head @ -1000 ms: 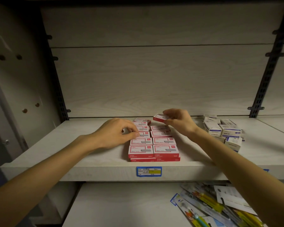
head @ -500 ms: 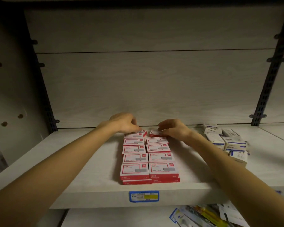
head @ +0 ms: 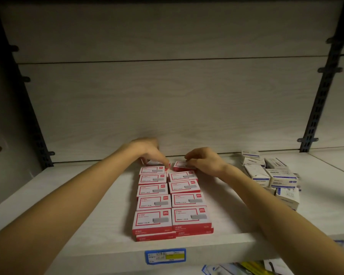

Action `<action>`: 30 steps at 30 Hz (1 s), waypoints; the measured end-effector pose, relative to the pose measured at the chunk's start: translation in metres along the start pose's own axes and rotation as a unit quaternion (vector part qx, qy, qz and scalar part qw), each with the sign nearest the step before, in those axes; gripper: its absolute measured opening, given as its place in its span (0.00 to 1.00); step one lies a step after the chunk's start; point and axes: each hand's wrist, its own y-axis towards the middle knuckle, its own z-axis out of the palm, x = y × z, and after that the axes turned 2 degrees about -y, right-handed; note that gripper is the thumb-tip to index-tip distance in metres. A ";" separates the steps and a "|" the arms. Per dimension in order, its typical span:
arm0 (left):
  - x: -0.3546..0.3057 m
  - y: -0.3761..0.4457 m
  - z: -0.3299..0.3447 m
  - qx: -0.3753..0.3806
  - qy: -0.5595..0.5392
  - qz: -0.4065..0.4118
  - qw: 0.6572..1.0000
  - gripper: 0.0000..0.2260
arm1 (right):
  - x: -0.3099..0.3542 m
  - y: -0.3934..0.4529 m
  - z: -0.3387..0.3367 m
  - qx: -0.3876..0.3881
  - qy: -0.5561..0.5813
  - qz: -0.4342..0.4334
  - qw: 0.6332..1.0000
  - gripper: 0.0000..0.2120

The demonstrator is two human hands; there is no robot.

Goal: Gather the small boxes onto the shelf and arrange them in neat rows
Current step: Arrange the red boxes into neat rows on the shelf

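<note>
Pale wood-grain boards make up the shelf (head: pixel 68 205), whose near edge carries a blue and yellow price label (head: pixel 165 256). Below that edge, at the bottom right, a few packets (head: pixel 244 269) on a lower level show only in part.

Just behind the near edge, at the middle of the shelf, the red boxes (head: pixel 170 197) lie flat in two columns running away toward the back panel (head: pixel 167 106). The nearest ones sit on a second layer underneath. Their edges line up fairly well, though a small gap opens between the columns partway back.

At the far end of the left column, the left hand (head: pixel 150 152) has its fingers curled down on the last box (head: pixel 154 163), which sits slightly askew. Beside it the right hand (head: pixel 204 160) pinches the far box of the right column (head: pixel 182 165) by its edge, apparently settling it into line.

To the right, well apart from the red rows, a heap of white and blue boxes (head: pixel 272 176) lies jumbled and tilted.

Judging from this, the red rows are close to finished, with only the far pair to square up; the white heap looks untouched and is probably the work that remains.
</note>
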 end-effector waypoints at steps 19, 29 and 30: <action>0.011 -0.017 0.027 -0.058 -0.185 0.141 0.971 0.29 | -0.004 -0.002 -0.007 -0.053 0.146 0.067 0.986 0.10; -0.008 -0.018 0.041 -0.135 -0.203 0.195 0.950 0.34 | -0.005 -0.009 -0.015 -0.078 0.181 0.098 0.975 0.11; -0.007 -0.018 0.041 -0.113 -0.181 0.186 0.959 0.33 | -0.005 -0.009 -0.016 -0.079 0.179 0.098 0.976 0.11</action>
